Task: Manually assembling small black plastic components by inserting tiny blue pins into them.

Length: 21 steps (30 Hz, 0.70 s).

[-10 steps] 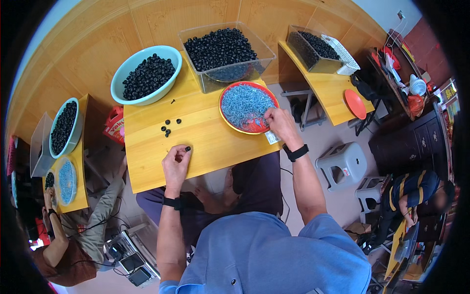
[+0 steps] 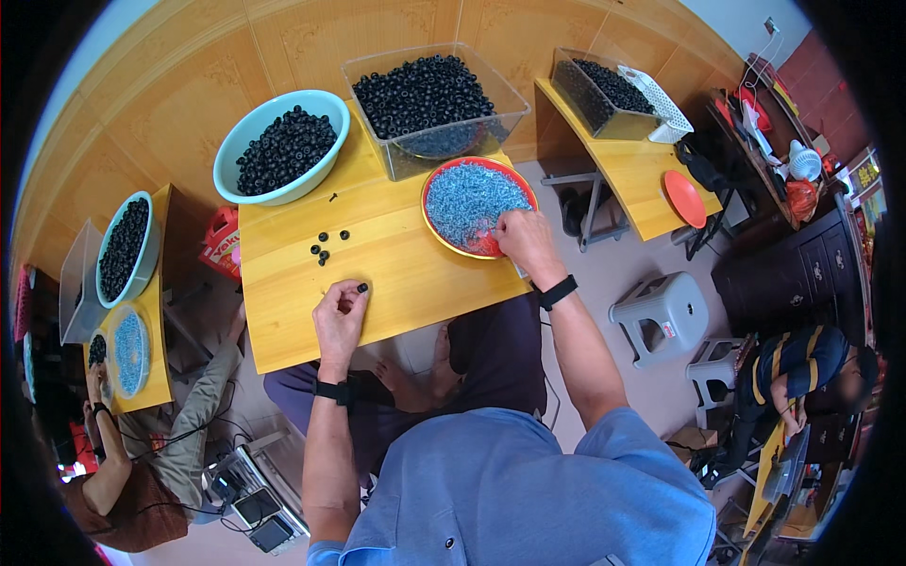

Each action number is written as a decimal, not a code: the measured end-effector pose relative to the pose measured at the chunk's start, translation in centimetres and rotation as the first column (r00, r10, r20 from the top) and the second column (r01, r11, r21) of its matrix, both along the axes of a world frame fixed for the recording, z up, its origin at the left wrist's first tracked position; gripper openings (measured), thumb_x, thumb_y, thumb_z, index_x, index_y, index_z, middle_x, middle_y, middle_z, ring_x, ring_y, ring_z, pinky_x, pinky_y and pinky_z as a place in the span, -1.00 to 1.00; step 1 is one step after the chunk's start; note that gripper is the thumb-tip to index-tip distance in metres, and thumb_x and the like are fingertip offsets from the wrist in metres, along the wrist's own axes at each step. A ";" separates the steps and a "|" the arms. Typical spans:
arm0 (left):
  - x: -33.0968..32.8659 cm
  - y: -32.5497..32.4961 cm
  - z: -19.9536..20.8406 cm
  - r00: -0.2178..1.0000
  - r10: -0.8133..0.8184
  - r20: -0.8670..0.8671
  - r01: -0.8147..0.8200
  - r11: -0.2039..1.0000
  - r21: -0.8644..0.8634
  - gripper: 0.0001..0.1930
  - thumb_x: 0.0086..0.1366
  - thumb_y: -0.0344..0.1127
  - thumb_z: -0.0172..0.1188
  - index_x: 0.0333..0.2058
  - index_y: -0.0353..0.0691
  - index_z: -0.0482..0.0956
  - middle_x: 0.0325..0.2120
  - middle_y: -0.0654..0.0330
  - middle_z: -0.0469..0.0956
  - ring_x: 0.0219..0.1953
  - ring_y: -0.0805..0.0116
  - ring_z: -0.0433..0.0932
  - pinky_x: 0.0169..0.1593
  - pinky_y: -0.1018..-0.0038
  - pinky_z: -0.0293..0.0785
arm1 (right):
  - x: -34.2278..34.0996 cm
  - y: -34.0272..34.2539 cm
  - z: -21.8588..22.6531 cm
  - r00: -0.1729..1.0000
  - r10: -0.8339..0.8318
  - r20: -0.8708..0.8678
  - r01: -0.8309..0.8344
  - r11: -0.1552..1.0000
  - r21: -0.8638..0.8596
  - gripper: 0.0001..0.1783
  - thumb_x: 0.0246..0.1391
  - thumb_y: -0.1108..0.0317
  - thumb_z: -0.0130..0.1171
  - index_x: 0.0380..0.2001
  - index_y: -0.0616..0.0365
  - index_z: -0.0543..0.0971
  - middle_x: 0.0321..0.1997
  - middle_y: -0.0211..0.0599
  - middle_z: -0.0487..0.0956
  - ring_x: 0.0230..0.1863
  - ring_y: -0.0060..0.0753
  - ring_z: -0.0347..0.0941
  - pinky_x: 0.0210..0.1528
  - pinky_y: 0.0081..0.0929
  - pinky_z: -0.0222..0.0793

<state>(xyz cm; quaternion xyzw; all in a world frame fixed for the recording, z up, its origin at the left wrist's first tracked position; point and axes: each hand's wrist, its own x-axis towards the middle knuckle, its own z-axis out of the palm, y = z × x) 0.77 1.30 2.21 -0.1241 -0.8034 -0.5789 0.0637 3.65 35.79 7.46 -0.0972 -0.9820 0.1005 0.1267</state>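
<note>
Over the near edge of the yellow wooden table (image 2: pixel 283 325), my left hand (image 2: pixel 338 319) pinches a small black cap-like part (image 2: pixel 362 288) between thumb and finger. My right hand (image 2: pixel 528 243) is at the right side of a red round tray (image 2: pixel 488 247) filled with small bluish metal pieces, perhaps screws (image 2: pixel 472 200). Its fingers are drawn together at the pieces, and whatever lies between them is too small to make out. Several loose black parts (image 2: pixel 324 238) lie beyond my left hand. A small dark screw-like piece (image 2: pixel 333 197) rests farther back.
A light-blue basin (image 2: pixel 231 179) and a clear plastic bin (image 2: pixel 401 162), both full of black parts, stand at the table's back. Another table (image 2: pixel 623 179) with an orange plate (image 2: pixel 684 199) is to the right, near a grey stool (image 2: pixel 661 316). Co-workers sit at far left and right.
My right hand has shifted a little left and is now lower over the tray's near right side. My left hand stays in place with the black part.
</note>
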 end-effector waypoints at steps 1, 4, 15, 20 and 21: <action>0.0 -0.1 0.0 1.000 -0.001 0.000 0.001 1.000 0.000 -0.87 0.23 -0.51 0.36 -0.24 -0.33 0.66 -0.51 0.26 0.64 -0.48 0.60 0.52 -0.33 0.61 0.48 | -0.2 -0.1 -0.3 1.000 0.019 -0.023 -0.017 0.997 0.073 -0.89 0.01 0.39 0.25 -0.45 0.16 0.71 -0.35 -0.01 0.69 -0.24 0.01 0.65 -0.07 -0.10 0.51; 0.0 0.0 -0.1 1.000 -0.007 -0.003 0.007 1.000 0.024 -0.87 0.23 -0.51 0.36 -0.24 -0.33 0.66 -0.51 0.26 0.64 -0.48 0.59 0.52 -0.33 0.60 0.48 | -0.4 -0.1 -1.1 1.000 -0.004 -0.025 0.006 0.996 0.084 -0.88 0.00 0.38 0.24 -0.47 0.16 0.71 -0.35 0.00 0.69 -0.24 0.00 0.64 -0.04 -0.11 0.49; -0.1 -0.1 -0.2 1.000 -0.023 0.001 0.023 0.998 0.051 -0.87 0.24 -0.51 0.36 -0.24 -0.34 0.65 -0.50 0.26 0.63 -0.48 0.60 0.52 -0.32 0.61 0.48 | 0.0 -0.6 0.9 0.997 -0.073 -0.019 0.068 0.981 -0.184 -0.84 0.04 0.43 0.14 -0.45 0.20 0.69 -0.36 0.12 0.66 -0.25 0.14 0.64 -0.14 -0.03 0.54; 0.1 0.1 0.5 0.999 -0.023 0.031 0.022 0.999 0.046 -0.87 0.24 -0.51 0.36 -0.23 -0.34 0.65 -0.50 0.28 0.62 -0.47 0.61 0.51 -0.32 0.62 0.47 | 0.3 -1.4 1.0 0.970 -0.016 -0.242 -0.072 0.934 -0.350 -0.87 0.07 0.43 0.19 -0.37 0.22 0.68 -0.37 0.06 0.67 -0.29 0.10 0.64 -0.18 -0.13 0.55; 0.1 0.2 0.5 0.999 -0.022 0.032 0.021 0.999 0.036 -0.87 0.25 -0.51 0.36 -0.22 -0.35 0.65 -0.50 0.28 0.63 -0.47 0.62 0.51 -0.32 0.62 0.47 | 0.3 -1.9 0.8 0.963 0.016 -0.269 -0.135 0.893 -0.430 -0.86 0.07 0.42 0.21 -0.33 0.22 0.67 -0.36 0.03 0.68 -0.31 0.07 0.65 -0.19 -0.16 0.55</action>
